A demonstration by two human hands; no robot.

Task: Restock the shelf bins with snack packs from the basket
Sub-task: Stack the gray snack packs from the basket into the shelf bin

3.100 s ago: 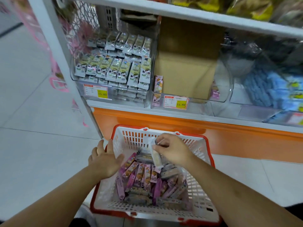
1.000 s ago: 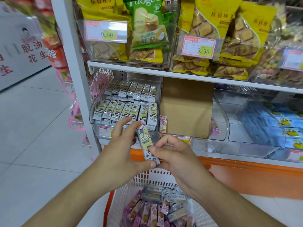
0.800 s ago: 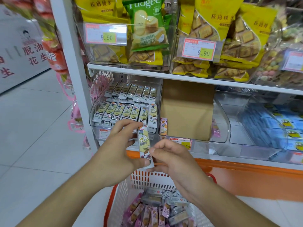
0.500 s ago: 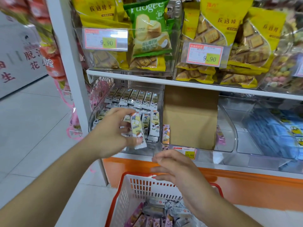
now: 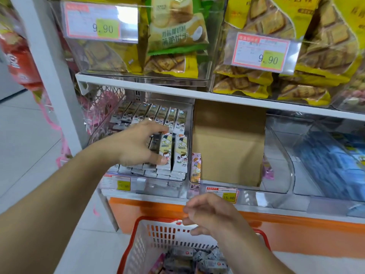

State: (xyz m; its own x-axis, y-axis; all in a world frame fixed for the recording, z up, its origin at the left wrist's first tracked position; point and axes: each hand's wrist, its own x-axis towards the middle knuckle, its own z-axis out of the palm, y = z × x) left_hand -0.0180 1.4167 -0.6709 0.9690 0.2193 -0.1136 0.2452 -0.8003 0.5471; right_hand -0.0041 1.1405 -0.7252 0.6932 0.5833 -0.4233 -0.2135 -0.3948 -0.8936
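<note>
In the clear shelf bin (image 5: 183,182) at the left end of the lower shelf, the left hand (image 5: 136,147) pinched a pale yellow snack pack (image 5: 165,150) between thumb and fingertips, the thumb on its lower face and the fingers curled over its top end. The pack stood tilted in the front row, second from the right wall of the bin, just beside a matching pack (image 5: 180,153) and among rows of the same kind behind and below. The right hand (image 5: 209,214) hovered over the far rim of the red-edged white basket (image 5: 158,238), its fingers loosely curled and holding nothing. More small packs (image 5: 185,260), grey and purple, lay heaped in the basket. To the right of the filled bin stood a second clear bin (image 5: 280,175) holding a brown cardboard box (image 5: 227,147), with a pink pack (image 5: 196,165) upright against its left wall. Price tags reading 15.80 (image 5: 222,194) hung on the bin fronts. Yellow biscuit bags (image 5: 256,82) filled the shelf above.
</note>
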